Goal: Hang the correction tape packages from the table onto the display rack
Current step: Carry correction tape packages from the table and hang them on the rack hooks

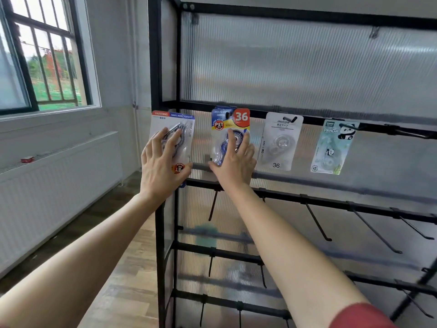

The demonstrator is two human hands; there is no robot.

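Observation:
My left hand [160, 164] grips a correction tape package [176, 125], upside down, with a red-and-blue header, just left of the black display rack [154, 67]. My right hand [236, 162] holds the lower half of a blue package marked 36 [233, 121], thumb at its lower left corner. That package's top sits at a hook on the upper bar. To its right a white package [281, 140] and a panda package [333, 147] hang from the same bar. The table is out of view.
Several bare black hooks [316, 221] stick out from the rack's lower bars, toward me. Ribbed translucent panels back the rack. A white radiator [59, 174] and a barred window [42, 55] are on the left, above a wood floor.

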